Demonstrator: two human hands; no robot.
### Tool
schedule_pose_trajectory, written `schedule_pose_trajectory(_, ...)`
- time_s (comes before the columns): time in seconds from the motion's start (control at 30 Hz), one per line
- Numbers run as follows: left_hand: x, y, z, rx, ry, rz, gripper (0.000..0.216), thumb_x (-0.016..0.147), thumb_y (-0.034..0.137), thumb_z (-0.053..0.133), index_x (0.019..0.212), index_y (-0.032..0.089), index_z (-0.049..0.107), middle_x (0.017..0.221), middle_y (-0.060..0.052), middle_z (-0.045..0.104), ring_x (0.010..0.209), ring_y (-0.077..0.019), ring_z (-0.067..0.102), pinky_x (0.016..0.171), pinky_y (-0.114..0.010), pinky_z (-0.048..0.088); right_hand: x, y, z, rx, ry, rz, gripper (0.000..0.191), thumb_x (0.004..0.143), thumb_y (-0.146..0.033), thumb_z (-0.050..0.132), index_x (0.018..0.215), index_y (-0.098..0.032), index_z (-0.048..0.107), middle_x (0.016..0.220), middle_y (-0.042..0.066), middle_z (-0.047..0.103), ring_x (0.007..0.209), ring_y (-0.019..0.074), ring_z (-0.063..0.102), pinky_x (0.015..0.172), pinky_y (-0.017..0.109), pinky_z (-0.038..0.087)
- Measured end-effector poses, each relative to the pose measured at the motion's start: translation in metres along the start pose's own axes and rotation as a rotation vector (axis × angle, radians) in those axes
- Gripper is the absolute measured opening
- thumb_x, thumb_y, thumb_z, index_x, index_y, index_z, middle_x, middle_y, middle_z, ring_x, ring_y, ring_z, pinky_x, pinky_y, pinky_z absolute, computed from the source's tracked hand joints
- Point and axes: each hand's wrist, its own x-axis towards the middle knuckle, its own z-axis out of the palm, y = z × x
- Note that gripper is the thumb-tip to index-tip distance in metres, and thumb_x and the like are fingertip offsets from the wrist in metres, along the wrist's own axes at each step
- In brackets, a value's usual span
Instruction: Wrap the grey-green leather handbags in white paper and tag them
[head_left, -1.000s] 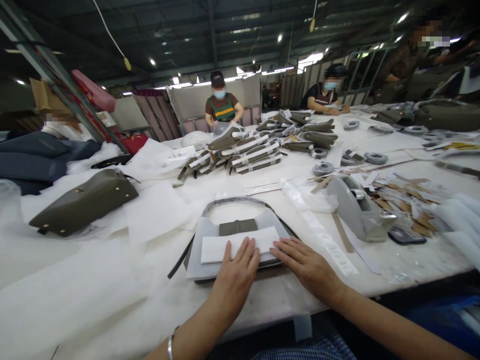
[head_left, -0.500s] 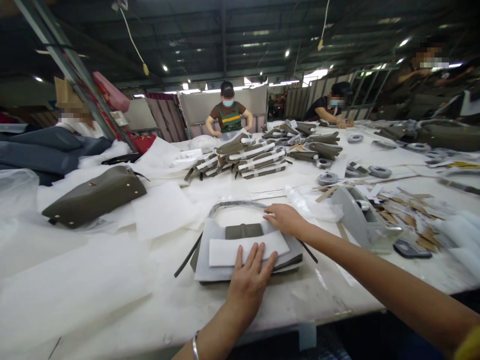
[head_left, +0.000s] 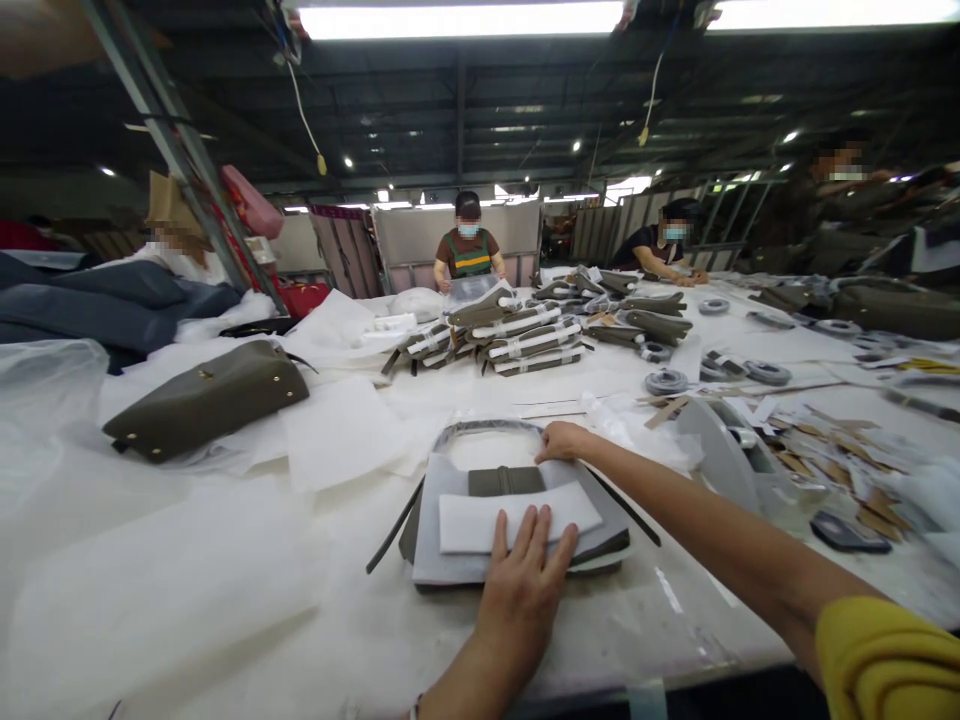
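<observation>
An olive handbag (head_left: 615, 545) lies flat before me with a sheet of white tissue (head_left: 456, 570) over its front. A white foam pad (head_left: 469, 520) rests on that sheet, below an olive strap tab (head_left: 484, 483). My left hand (head_left: 521, 590) lies on the pad's right part, fingers stretched out. At the far side of the bag, my right hand (head_left: 561, 442) has its fingers closed round the right end of the plastic-wrapped handle (head_left: 487, 427), which arches away from me. Dark straps (head_left: 395, 525) stick out on either side of the bag.
A second olive bag (head_left: 210, 400) lies on its side at left. Wrapped olive pieces (head_left: 525, 335) are piled farther back. To the right stand a grey tape dispenser (head_left: 716, 455), coiled handles (head_left: 666, 381) and scraps (head_left: 832, 450). A co-worker (head_left: 469, 250) is across the table (head_left: 225, 640).
My right hand has closed on the handle's right end, where its fingers were looser before. The left hand stays on the pad. The view has tilted up and shifted slightly left.
</observation>
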Motion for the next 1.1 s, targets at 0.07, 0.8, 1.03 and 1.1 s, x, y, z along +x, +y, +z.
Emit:
schedule_pose_trajectory(0.07, 0.0, 0.0, 0.001, -0.003, 0.007, -0.004, 0.048, 0.099, 0.039, 0.045, 0.147, 0.029, 0.042, 0.148, -0.008, 0.051, 0.137, -0.0248, 0.045, 0.116, -0.052, 0.031, 0.002, 0.005, 0.002, 0.055, 0.016, -0.034, 0.026, 0.093, -0.04, 0.063, 0.096, -0.016, 0.068, 0.099, 0.004, 0.07, 0.09, 0.0177, 0.067, 0.084, 0.038, 0.056)
schedule_pose_trajectory(0.8, 0.003, 0.002, -0.007, -0.082, -0.016, -0.039, 0.048, 0.099, 0.038, 0.048, 0.146, 0.032, 0.042, 0.149, -0.006, 0.049, 0.138, -0.0235, 0.044, 0.112, -0.054, 0.037, -0.008, 0.014, -0.031, 0.88, 0.56, -0.429, 0.021, 0.08, -0.038, 0.071, 0.087, -0.018, 0.07, 0.079, 0.004, 0.077, 0.079, 0.0202, 0.074, 0.074, 0.029, 0.059)
schedule_pose_trajectory(1.03, 0.003, 0.002, -0.009, -0.127, -0.07, -0.06, 0.053, 0.098, 0.033, 0.049, 0.149, 0.031, 0.036, 0.152, -0.006, 0.045, 0.141, -0.0241, 0.04, 0.115, -0.055, 0.034, -0.127, 0.029, 0.023, 0.601, 0.55, -0.593, 0.023, 0.093, -0.035, 0.058, 0.102, -0.025, 0.077, 0.103, 0.001, 0.078, 0.1, 0.0223, 0.072, 0.096, 0.034, 0.055)
schedule_pose_trajectory(1.1, 0.003, 0.002, -0.009, -0.145, -0.092, -0.065, 0.055, 0.097, 0.031, 0.05, 0.15, 0.029, 0.035, 0.154, -0.007, 0.042, 0.142, -0.0249, 0.038, 0.117, -0.056, 0.031, -0.146, 0.032, 0.045, 0.473, 0.57, -0.69, 0.026, 0.096, -0.025, 0.053, 0.111, -0.027, 0.073, 0.111, 0.001, 0.076, 0.107, 0.0198, 0.07, 0.103, 0.036, 0.052)
